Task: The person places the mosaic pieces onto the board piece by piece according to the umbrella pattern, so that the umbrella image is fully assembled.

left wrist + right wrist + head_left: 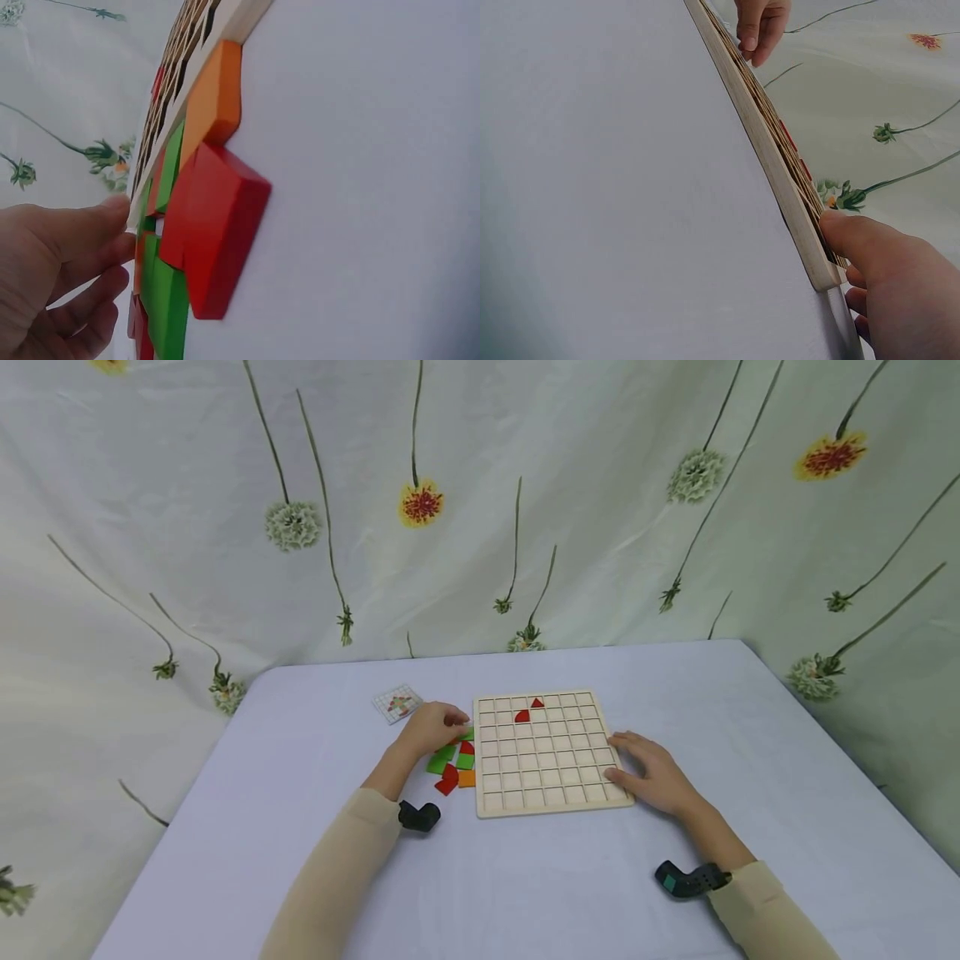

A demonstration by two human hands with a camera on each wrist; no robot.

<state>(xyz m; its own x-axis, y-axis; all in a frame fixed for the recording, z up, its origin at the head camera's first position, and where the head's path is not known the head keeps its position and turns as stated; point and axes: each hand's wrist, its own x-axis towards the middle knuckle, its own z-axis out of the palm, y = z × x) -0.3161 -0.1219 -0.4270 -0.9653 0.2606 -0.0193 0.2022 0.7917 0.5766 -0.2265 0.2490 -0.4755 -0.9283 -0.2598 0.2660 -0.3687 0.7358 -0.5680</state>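
Note:
A square pale wooden grid board point(551, 747) lies on the table, with a red quarter-round piece point(522, 716) and a red triangle point(537, 702) in its far cells. My right hand point(652, 772) holds the board's right edge, thumb on top and other fingers along the side. At the left edge, my left hand point(435, 727) reaches over a pile of flat pieces. Its thumb and forefinger are close together by a green piece point(467, 734); whether they pinch it is unclear. Nearer lie red pieces point(221, 225), green pieces point(165, 300) and an orange piece point(217, 97).
Left of the board's far corner lies a small pattern card point(397, 702) with a printed grid and coloured shapes. A white cloth covers the table point(547, 885). Behind it hangs a flowered curtain point(465, 577). Each wrist carries a black device point(692, 880).

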